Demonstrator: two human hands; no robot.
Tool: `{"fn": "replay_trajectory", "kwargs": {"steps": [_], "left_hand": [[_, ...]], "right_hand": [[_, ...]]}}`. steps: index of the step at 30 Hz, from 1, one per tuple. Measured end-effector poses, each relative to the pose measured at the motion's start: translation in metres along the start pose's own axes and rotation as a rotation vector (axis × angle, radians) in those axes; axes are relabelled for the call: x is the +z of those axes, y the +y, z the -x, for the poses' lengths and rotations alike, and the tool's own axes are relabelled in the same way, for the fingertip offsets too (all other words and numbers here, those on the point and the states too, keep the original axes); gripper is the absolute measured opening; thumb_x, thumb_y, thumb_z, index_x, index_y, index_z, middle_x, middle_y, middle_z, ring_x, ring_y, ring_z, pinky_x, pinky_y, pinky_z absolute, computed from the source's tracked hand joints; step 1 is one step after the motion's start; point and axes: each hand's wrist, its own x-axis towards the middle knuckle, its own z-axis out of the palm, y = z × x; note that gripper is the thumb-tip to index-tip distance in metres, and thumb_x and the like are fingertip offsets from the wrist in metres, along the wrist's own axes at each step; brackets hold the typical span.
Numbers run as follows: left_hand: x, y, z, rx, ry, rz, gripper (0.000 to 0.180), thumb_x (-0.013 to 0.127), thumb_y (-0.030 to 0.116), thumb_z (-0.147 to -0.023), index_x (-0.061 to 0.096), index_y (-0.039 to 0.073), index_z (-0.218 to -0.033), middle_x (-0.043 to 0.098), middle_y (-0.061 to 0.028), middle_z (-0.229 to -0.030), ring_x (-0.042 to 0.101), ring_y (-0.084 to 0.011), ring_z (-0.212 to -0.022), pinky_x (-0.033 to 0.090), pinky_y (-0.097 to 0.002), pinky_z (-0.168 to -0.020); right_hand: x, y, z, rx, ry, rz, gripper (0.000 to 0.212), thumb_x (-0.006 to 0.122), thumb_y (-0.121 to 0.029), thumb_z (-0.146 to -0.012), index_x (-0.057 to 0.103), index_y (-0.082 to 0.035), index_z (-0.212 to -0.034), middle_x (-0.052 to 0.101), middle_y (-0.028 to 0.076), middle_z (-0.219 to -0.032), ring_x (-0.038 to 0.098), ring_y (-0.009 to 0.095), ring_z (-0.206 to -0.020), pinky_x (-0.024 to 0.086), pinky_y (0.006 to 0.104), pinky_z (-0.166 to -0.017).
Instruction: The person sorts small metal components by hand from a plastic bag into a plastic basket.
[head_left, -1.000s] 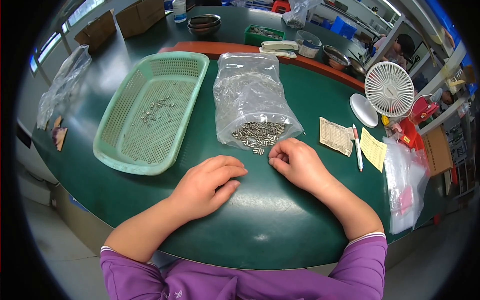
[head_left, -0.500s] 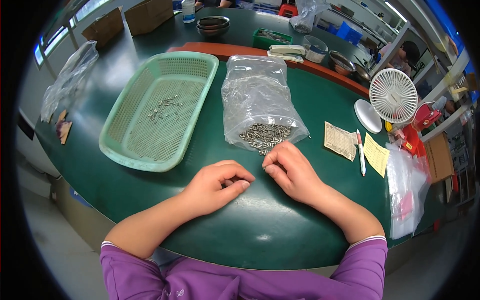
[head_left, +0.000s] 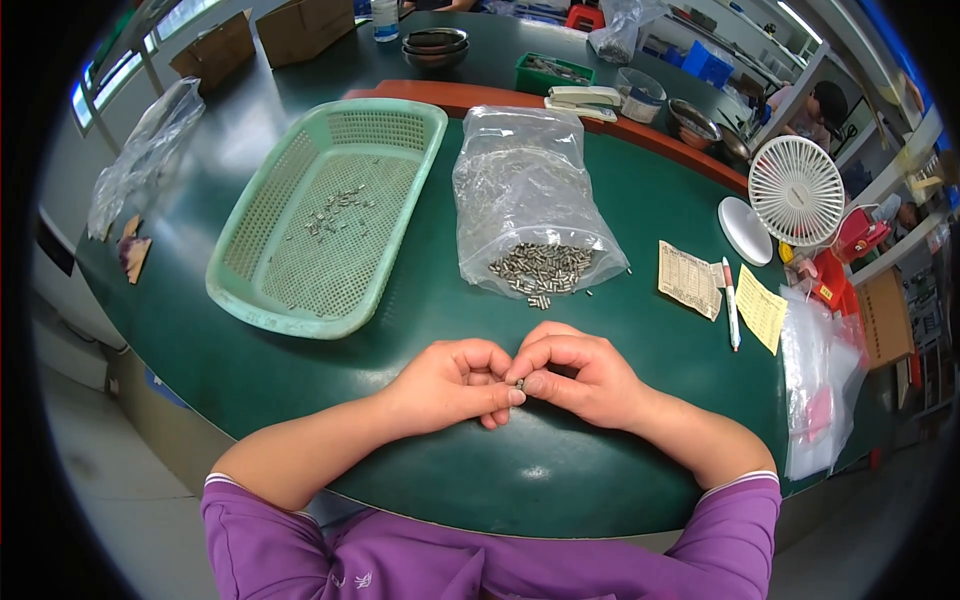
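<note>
Fingertip to fingertip, my left hand (head_left: 452, 386) and my right hand (head_left: 583, 378) meet above the near part of the table. Both are closed in a pinch on a small metal cylinder (head_left: 519, 384), mostly covered by the fingers. Just beyond them lies a clear plastic bag (head_left: 525, 190), its mouth toward me. Many small metal cylinders (head_left: 540, 268) fill that mouth, and a few have spilled onto the green tabletop. To the left sits a pale green mesh basket (head_left: 225, 300) with several similar small metal pieces (head_left: 338, 212) scattered on its bottom.
On the right are a printed slip (head_left: 689, 279), a pen (head_left: 732, 305), a yellow note (head_left: 761, 309), a white fan (head_left: 797, 190) and flat plastic bags (head_left: 815, 385). A red-brown ledge (head_left: 480, 97) crosses behind the bag. A crumpled plastic bag (head_left: 145, 155) lies far left.
My right hand has drawn back from the bag's mouth toward me and now meets my left hand. The left fingers have closed in on the small metal cylinder.
</note>
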Motion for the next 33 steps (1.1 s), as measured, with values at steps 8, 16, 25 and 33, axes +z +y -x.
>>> {"fn": "replay_trajectory", "kwargs": {"steps": [8,16,25,33], "left_hand": [[-0.004,-0.001,-0.001,0.001,-0.009,0.028,0.013,0.059,0.010,-0.084,0.054,0.001,-0.091,0.060,-0.0062,-0.075,0.059,-0.0112,-0.064,0.050,-0.0227,-0.060],[-0.004,0.001,-0.003,-0.086,0.034,0.012,0.018,0.061,0.012,-0.084,0.053,-0.002,-0.092,0.061,-0.0066,-0.073,0.060,-0.0109,-0.064,0.050,-0.0223,-0.060],[-0.008,-0.003,-0.004,0.049,0.031,0.052,0.013,0.055,0.008,-0.086,0.056,-0.001,-0.096,0.061,-0.0074,-0.081,0.060,-0.0122,-0.072,0.051,-0.0240,-0.064],[-0.005,0.000,-0.001,0.305,0.034,-0.096,0.011,0.050,0.005,-0.087,0.058,-0.001,-0.093,0.059,-0.0083,-0.088,0.060,-0.0136,-0.075,0.051,-0.0255,-0.066]], "right_hand": [[-0.002,0.003,-0.002,-0.149,0.104,0.296,0.009,0.064,-0.008,-0.076,0.062,-0.007,-0.085,0.055,0.004,-0.083,0.054,0.017,-0.078,0.044,0.0279,-0.068],[-0.004,0.001,-0.001,-0.459,0.140,0.783,0.015,0.069,-0.014,-0.068,0.063,-0.013,-0.082,0.055,0.000,-0.079,0.054,0.018,-0.069,0.043,0.0301,-0.059],[-0.010,-0.001,-0.004,-0.264,0.329,0.456,0.021,0.062,-0.002,-0.074,0.063,-0.006,-0.095,0.055,0.007,-0.080,0.056,0.019,-0.076,0.047,0.0288,-0.068],[-0.053,-0.005,-0.010,-0.185,0.713,0.383,0.018,0.053,-0.002,-0.082,0.058,-0.003,-0.099,0.051,0.005,-0.089,0.051,0.011,-0.076,0.043,0.0230,-0.068]]}}
